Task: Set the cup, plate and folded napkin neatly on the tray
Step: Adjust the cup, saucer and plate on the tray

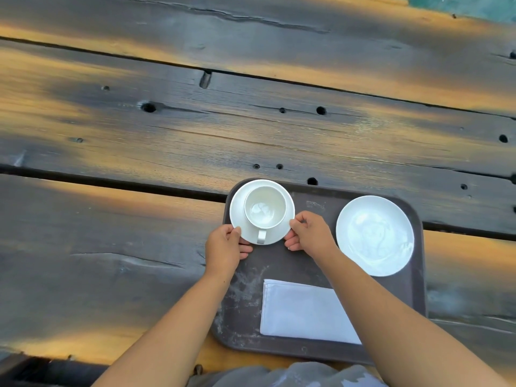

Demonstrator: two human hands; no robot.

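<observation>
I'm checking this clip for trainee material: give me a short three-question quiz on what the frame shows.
1. True or false: the cup stands directly on the bare tray.
2. Which item lies nearest the person? A) the plate B) the folded napkin C) the saucer
3. What do the left hand and right hand grip?

Key
1. False: it sits on the saucer, handle toward the person.
2. B
3. The saucer's rim, one hand on each side, at the tray's far left corner.
</observation>
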